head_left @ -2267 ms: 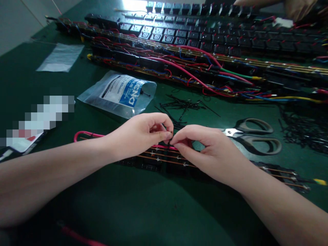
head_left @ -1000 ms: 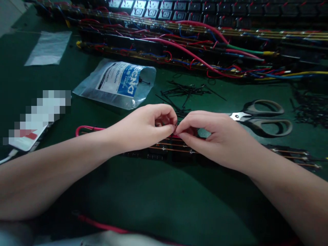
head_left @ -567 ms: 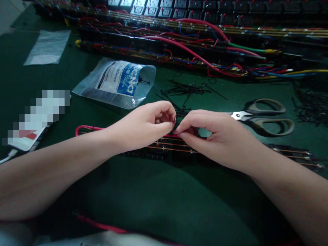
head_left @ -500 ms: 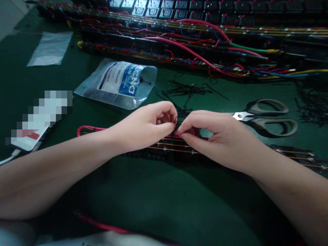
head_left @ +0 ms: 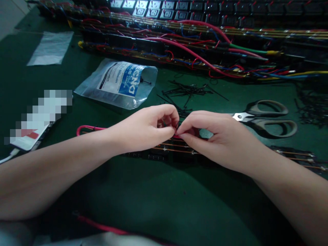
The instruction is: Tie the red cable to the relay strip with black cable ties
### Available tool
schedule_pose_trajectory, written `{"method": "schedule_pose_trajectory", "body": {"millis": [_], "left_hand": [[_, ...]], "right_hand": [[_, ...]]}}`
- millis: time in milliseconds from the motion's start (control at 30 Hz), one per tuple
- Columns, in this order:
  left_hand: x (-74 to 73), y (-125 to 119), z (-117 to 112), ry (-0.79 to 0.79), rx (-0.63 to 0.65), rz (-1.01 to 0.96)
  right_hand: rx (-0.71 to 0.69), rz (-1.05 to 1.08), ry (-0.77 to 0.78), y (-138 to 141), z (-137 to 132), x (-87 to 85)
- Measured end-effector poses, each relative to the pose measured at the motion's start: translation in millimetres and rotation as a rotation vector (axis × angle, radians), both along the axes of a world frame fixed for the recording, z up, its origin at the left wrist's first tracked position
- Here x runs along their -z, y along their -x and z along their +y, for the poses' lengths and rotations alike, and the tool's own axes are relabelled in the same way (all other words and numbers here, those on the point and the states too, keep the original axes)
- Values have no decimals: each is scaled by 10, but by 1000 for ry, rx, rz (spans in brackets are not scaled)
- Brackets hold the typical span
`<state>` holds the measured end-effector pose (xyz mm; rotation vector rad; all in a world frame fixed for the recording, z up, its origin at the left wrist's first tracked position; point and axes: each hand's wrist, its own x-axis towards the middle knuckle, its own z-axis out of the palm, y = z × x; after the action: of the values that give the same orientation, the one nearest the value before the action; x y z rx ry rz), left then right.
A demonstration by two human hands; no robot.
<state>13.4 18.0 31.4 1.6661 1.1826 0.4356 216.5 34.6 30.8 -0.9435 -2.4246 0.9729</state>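
Observation:
My left hand (head_left: pixel 146 129) and my right hand (head_left: pixel 217 138) meet fingertip to fingertip over a long black socket strip (head_left: pixel 164 152) with copper bars, lying across the green mat. Both hands are closed in a pinch on a small black cable tie (head_left: pixel 176 127) at the strip's red wire (head_left: pixel 87 128). The tie is mostly hidden by my fingers. The red wire loops out at the strip's left end.
Grey-handled scissors (head_left: pixel 266 119) lie right of my right hand. Loose black cable ties (head_left: pixel 186 90) are scattered beyond my hands, next to an open plastic bag (head_left: pixel 120 83). Several wired socket strips (head_left: pixel 194 51) fill the back. A flat clear bag (head_left: pixel 50 48) lies far left.
The camera view shifted down early on, and another person's hand at the back right left the picture. My fingers shifted slightly on the tie; both hands stay in place.

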Motion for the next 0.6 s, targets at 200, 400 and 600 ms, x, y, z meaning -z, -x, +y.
{"method": "schedule_pose_trajectory", "body": {"millis": [200, 400, 600], "left_hand": [[-16, -13, 7, 20, -18, -5], [-9, -13, 6, 27, -18, -3], [-20, -9, 6, 22, -5, 8]], "right_hand": [[-11, 0, -13, 4, 8, 3], [-15, 11, -16, -6, 7, 3], [-15, 11, 0, -2, 5, 1]]}}
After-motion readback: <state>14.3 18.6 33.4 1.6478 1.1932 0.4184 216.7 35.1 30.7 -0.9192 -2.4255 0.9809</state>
